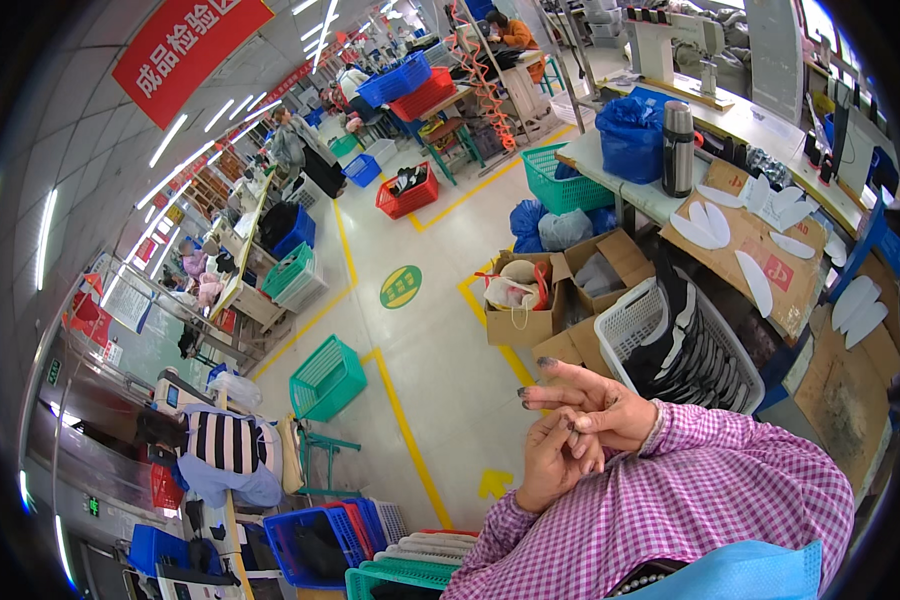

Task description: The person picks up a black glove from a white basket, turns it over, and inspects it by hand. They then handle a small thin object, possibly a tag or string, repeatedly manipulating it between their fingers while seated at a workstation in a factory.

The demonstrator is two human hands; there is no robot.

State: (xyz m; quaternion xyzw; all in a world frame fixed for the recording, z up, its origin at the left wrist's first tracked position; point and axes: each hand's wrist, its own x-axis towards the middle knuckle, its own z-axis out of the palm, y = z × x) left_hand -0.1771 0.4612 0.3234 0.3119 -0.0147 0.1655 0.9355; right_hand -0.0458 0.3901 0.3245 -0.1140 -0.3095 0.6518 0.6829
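Note:
My two hands meet in front of my checked sleeves, at the lower right of the head view. My left hand (pixel 550 462) is closed, its fingers curled and its fingertips pressed against the other hand. My right hand (pixel 610 412) comes in from the right; its thumb pinches at the left fingertips while two other fingers stretch out to the left. Dark stains mark the fingertips. Anything held between the fingers is too small or hidden to make out. Nearest the hands stands a white plastic basket (pixel 750 385) filled with dark stacked pieces (pixel 685 350).
Open cardboard boxes (pixel 520 325) and a green basket (pixel 560 180) stand beyond. On the right bench lie white insole-shaped pieces (pixel 705 225) on cardboard, with a steel thermos (pixel 678 150). A green crate (pixel 327 378) rests left of the yellow-lined aisle. A person in stripes (pixel 225 445) sits at left.

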